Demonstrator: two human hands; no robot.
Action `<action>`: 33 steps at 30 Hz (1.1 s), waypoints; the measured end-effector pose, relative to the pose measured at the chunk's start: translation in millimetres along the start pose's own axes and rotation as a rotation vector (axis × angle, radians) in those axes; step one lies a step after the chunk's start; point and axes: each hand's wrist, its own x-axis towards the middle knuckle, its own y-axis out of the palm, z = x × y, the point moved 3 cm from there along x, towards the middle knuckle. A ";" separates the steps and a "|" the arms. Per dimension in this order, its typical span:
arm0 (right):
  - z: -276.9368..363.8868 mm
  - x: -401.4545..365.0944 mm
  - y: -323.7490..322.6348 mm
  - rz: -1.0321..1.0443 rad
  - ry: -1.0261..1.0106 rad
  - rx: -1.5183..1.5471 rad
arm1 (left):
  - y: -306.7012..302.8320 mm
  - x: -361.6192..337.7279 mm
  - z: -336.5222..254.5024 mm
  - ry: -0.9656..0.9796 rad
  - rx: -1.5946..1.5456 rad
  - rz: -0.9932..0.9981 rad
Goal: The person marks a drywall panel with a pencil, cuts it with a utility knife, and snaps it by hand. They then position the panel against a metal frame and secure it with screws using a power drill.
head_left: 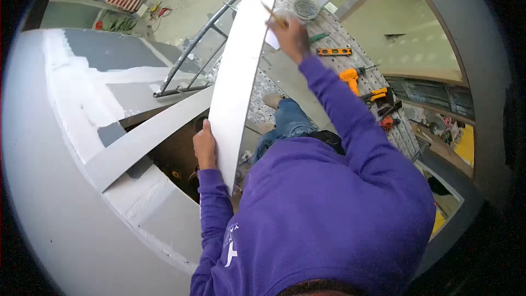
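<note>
A long white board (pixel 241 66) runs up the middle of the view, tilted, its lower end beside my body. My left hand (pixel 205 147) grips the board's left edge low down, thumb pointing up and fingers hidden behind it. In my right hand (pixel 292 37) is a pencil (pixel 273 15), its tip over the board's right edge near the upper end. A second white strip (pixel 150 137) lies across a dark opening (pixel 172 161) in the grey and white panelled surface to the left.
A perforated metal platform (pixel 359 68) carries a bowl of screws (pixel 305 9), an orange spirit level (pixel 334 52), an orange drill (pixel 350 79) and other tools. A metal rail frame (pixel 192 49) stands left of the board. Cables and clutter lie on the floor (pixel 189 3) below.
</note>
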 end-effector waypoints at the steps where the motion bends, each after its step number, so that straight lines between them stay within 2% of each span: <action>1: -6.3 -37.8 4.3 0.104 0.238 0.150 | 9.5 15.8 -4.8 0.079 -0.085 0.052; 2: -1.9 -72.5 14.8 0.175 0.143 0.338 | 15.6 28.4 -14.1 0.099 -0.110 0.070; 3: -2.9 -101.1 30.6 0.273 0.291 0.168 | 23.5 41.0 -26.7 0.122 -0.133 0.089; 4: 19.5 -119.5 35.0 0.313 0.326 0.255 | 31.5 51.9 -39.1 0.145 -0.153 0.111; 5: 23.5 -128.8 47.9 0.295 0.367 0.327 | 39.8 57.4 -57.0 0.145 -0.185 0.124; 6: 43.5 -127.5 49.8 0.233 0.278 0.512 | 49.8 63.7 -73.6 0.144 -0.218 0.140; 7: 32.0 -121.9 76.6 0.116 0.247 0.418 | 68.1 88.4 -75.9 0.199 -0.354 0.161; 8: 45.8 -104.3 72.2 0.120 0.288 0.398 | 72.1 93.6 -95.2 0.192 -0.390 0.145; 9: 48.5 -84.9 75.4 0.088 0.331 0.367 | 79.2 106.3 -108.6 0.208 -0.466 0.223; 10: 49.9 -64.6 78.2 0.016 0.287 0.284 | 85.3 118.6 -121.6 0.220 -0.535 0.299; 13: 27.4 -1.4 95.6 -0.044 0.268 0.103 | 117.4 138.5 -181.6 0.288 -0.714 0.272; 16: 17.9 38.5 64.3 -0.160 0.173 0.084 | 157.4 107.4 -233.7 0.331 -0.689 0.231; 17: 6.4 48.5 54.0 -0.133 0.151 0.056 | 180.3 111.0 -234.9 0.467 -0.553 0.154; 18: -9.2 55.6 41.3 -0.100 0.132 0.033 | 209.1 107.1 -236.7 0.287 -0.626 0.164; 20: -57.1 62.3 31.1 -0.071 0.194 -0.092 | 264.5 109.9 -222.0 0.501 -0.504 0.204; 22: -84.1 47.3 3.9 -0.039 0.232 -0.122 | 304.6 68.1 -210.6 0.427 -0.576 0.384; 25: -159.4 15.5 -19.2 0.084 0.183 -0.249 | 339.9 49.2 -194.7 0.310 -0.371 0.743; 28: -223.3 -21.0 -40.6 0.202 0.120 -0.197 | 339.3 91.9 -197.9 0.857 -0.023 0.441; 31: -280.7 -44.3 -57.4 0.289 0.119 -0.278 | 317.4 110.1 -259.1 1.213 0.111 0.141; 32: -298.7 -46.9 -64.2 0.301 0.117 -0.294 | 322.5 119.5 -280.6 1.403 0.089 0.088; 33: -315.1 -51.2 -71.4 0.314 0.121 -0.312 | 324.0 115.9 -308.0 1.545 0.229 0.040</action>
